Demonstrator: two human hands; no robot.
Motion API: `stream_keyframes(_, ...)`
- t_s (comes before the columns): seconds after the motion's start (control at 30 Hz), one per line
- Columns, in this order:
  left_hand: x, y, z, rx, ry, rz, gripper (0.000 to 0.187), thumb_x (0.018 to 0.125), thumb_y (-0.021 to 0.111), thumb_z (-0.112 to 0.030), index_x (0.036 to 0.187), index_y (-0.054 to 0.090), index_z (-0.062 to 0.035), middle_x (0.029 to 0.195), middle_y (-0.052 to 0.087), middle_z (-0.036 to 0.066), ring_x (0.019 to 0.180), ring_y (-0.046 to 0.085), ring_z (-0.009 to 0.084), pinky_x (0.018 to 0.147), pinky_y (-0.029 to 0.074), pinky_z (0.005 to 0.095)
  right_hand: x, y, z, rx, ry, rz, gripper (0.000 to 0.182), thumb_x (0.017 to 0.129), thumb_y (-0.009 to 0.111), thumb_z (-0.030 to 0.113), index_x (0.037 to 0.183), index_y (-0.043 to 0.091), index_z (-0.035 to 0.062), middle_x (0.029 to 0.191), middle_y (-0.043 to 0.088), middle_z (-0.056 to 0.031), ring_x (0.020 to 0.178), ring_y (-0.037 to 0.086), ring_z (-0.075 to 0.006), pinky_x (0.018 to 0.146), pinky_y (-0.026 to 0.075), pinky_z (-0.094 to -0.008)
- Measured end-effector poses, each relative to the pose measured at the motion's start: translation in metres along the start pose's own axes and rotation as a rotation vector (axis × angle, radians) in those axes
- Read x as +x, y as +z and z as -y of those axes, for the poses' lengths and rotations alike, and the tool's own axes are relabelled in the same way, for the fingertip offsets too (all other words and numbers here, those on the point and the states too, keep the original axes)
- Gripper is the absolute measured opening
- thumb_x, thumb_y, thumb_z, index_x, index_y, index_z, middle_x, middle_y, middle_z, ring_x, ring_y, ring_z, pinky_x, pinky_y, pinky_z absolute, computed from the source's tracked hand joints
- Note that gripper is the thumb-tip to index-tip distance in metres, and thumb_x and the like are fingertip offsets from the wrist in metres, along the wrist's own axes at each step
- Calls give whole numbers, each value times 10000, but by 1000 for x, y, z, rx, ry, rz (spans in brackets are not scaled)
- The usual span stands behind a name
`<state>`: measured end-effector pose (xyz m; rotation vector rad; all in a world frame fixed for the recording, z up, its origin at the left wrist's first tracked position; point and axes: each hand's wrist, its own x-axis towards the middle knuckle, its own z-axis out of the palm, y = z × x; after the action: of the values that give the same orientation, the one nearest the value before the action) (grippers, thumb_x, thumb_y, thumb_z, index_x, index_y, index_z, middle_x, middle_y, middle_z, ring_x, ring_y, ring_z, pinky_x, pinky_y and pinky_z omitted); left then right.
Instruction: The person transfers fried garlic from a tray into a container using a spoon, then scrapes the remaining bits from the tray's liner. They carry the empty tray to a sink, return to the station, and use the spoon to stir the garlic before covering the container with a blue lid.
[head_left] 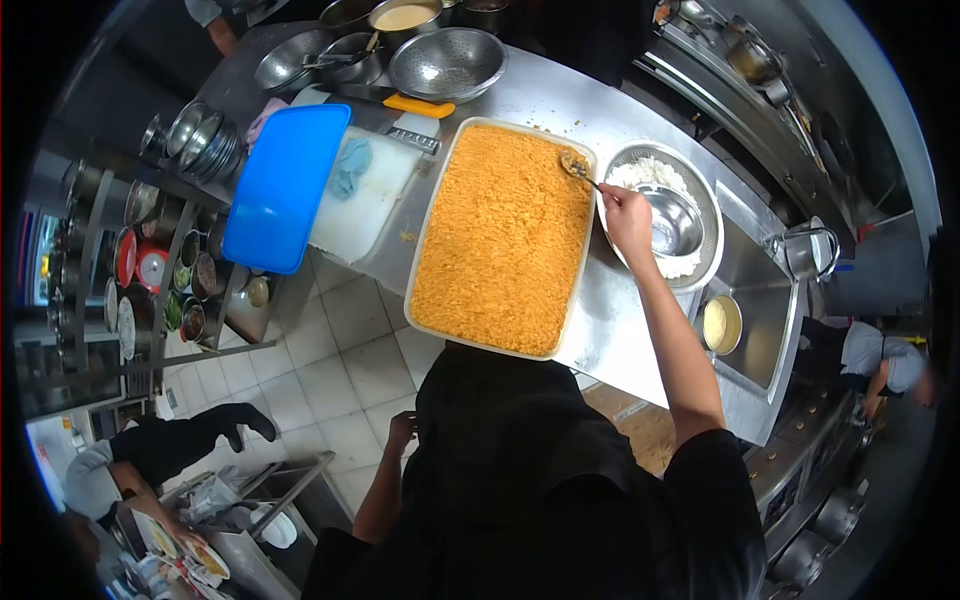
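Note:
My right hand (628,218) is closed around the handle of a spoon (574,166). The spoon's bowl rests on orange, crumbly food (500,240) near the upper right corner of a large rectangular tub (418,262), which the food fills nearly to the rim. Under and beside that hand stands a perforated colander (712,222) with white, rice-like grains (648,172) and a steel bowl (675,222) inside. My left hand (403,430) hangs low beside my dark apron, away from the table; its fingers are loosely bent and nothing shows in them.
Left of the tub lie a blue lid (288,190), a white cutting board (375,215) with a blue cloth (351,168), a grater (415,139) and an orange-handled tool (420,106). A steel colander (449,66) stands behind. The sink (765,310) holds a pot (720,325). Other people work nearby.

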<state>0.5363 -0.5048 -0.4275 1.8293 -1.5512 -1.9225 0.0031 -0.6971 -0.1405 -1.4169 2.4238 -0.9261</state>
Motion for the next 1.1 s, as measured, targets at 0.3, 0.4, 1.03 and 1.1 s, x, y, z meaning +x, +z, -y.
stream_keyframes(0.3,-15,-1,-5,-123,-51,-19,239,875,415,-89,1049,573,-45,809,647,62,610,576,127,494,417,249,4,50,49,162,25,54,210,843,563,133,1002,685,69,583,605,-142,460,520,-155,486,408,-312)
stream_keyframes(0.4,-13,2,-6,-125,-38,-76,233,852,469,-68,1054,579,-31,788,651,64,605,589,123,478,434,258,-13,56,77,139,-10,163,205,842,565,125,999,690,84,614,620,-144,460,533,-164,469,412,-311)
stream_keyframes(1.03,1,3,1,-82,-7,-53,234,867,434,-58,1050,570,-5,814,640,105,644,603,149,539,511,314,-36,29,7,144,-1,47,209,830,566,99,1000,684,70,730,640,-183,550,604,-222,555,463,-344)
stream_keyframes(1.1,2,5,0,-49,36,-63,236,864,434,-43,1052,572,-10,810,638,94,637,596,146,537,510,310,-56,35,15,312,-37,93,203,830,562,73,992,683,58,784,658,-171,576,617,-203,561,466,-341)
